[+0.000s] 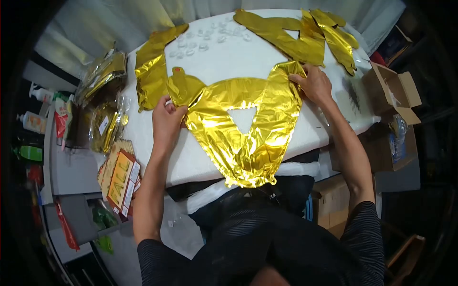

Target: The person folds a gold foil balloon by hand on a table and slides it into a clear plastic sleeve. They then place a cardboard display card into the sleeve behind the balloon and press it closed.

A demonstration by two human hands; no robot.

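Observation:
A gold foil balloon (pixel 214 114), flat and shaped like a letter A with its narrow end toward me, lies over the front of the white table. Its narrow end reaches past the front edge. My left hand (pixel 167 119) pinches its left edge, near a tab with a red mark. At the upper right corner, my right hand (pixel 316 86) grips the foil between thumb and fingers. Another flat gold foil balloon (pixel 151 78) lies just beyond my left hand. Behind my right hand are an A-shaped gold balloon (pixel 272 31) and a folded gold piece (pixel 336 40).
Several small clear plastic pieces (pixel 202 46) lie at the back of the white table (pixel 191 167). Packets of gold foil (pixel 102 78) and printed cards (pixel 121 183) sit left. An open cardboard box (pixel 384 90) stands right. A curtain (pixel 114 24) hangs behind.

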